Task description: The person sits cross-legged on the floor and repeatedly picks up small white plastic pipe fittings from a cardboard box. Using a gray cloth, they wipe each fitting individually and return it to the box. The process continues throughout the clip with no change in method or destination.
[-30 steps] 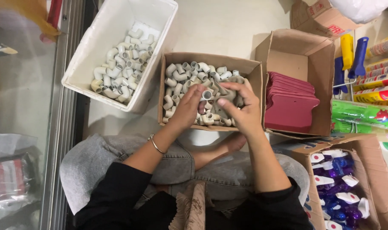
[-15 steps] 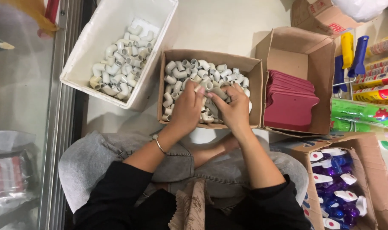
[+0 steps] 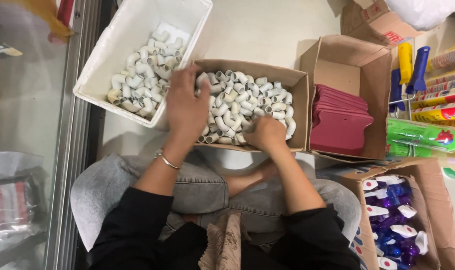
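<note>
Our left hand (image 3: pixel 186 107) hovers with loosely spread fingers, the cardboard box (image 3: pixel 297 95) of white pipe elbows (image 3: pixel 242 102) just below them. Our right hand (image 3: pixel 265 134) has its fingers curled into the elbows; we cannot tell whether they grip any

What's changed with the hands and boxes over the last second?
The left hand lifted from the cardboard box of white elbow fittings toward the white bin. The right hand slid to the box's near edge. Boxes stayed put.

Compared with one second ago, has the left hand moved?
Yes. The left hand moved left, from the middle of the cardboard box to its left edge, beside the white bin.
</note>
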